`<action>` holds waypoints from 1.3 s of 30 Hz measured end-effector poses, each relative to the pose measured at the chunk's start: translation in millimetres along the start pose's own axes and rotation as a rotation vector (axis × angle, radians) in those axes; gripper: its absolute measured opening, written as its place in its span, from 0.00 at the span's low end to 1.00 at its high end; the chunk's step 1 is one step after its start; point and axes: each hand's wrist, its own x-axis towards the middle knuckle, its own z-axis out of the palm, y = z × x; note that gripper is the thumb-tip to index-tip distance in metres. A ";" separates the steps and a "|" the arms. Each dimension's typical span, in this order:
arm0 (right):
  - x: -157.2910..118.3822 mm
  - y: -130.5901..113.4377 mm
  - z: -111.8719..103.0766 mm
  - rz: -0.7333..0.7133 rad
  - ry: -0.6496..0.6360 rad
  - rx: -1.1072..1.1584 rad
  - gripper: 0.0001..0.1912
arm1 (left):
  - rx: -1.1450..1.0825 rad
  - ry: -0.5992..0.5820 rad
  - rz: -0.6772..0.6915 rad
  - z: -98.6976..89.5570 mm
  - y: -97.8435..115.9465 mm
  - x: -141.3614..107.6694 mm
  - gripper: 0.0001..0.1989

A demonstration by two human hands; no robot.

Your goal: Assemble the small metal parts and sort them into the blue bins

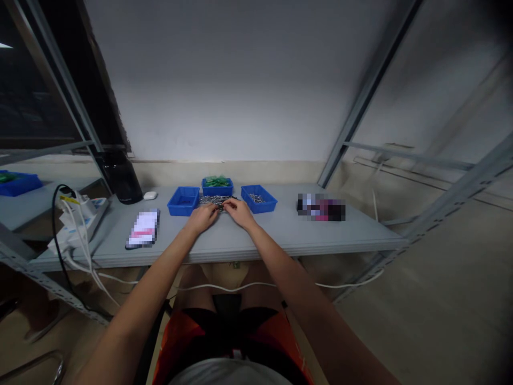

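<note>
My left hand (203,216) rests at the near edge of a pile of thin silvery metal pieces (216,199), its fingers curled together. Beside it, my right hand (240,212) has thumb and fingers pinched over the same pile. The fingertips of both hands nearly meet; whatever they hold is too small and dark to name. A blue tray (172,209) with a few dark bits stands left of the pile. Behind it is a blue tray (217,191) heaped with green pieces (216,181). On the right sits a blue tray (269,205) holding small silvery metal parts (257,198).
A phone (143,229), a white earbud case (150,195) and a black bottle (122,179) occupy the left side, near a power strip (82,224) with cables. A blurred-out item (321,207) lies at right. Metal posts flank the bench (288,235); a white cable hangs below its front edge.
</note>
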 end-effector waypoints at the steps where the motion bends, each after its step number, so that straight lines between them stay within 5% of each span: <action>1: -0.3 0.6 0.0 0.007 0.014 -0.022 0.08 | 0.003 0.025 -0.032 0.2 -0.6 0.1 0.15; 6: -6.8 -3.9 9.7 -0.165 -0.249 -0.155 0.07 | -0.012 0.135 -0.202 -3.7 1.7 -0.1 0.13; 11: -12.0 -12.0 22.4 -0.299 -0.425 -0.312 0.10 | -0.066 0.174 -0.147 -7.2 6.6 -0.1 0.13; 23: -11.7 -20.2 26.2 -0.308 -0.360 -0.393 0.13 | -0.098 0.277 -0.090 -7.1 4.9 -1.8 0.13; 28: -14.3 -25.7 31.6 -0.424 -0.506 -0.409 0.14 | -0.101 0.385 -0.084 -9.6 6.1 -3.8 0.12; 39: -2.5 -25.5 46.8 -0.514 -0.558 -0.408 0.13 | -0.148 0.507 -0.102 -15.1 1.6 -5.9 0.13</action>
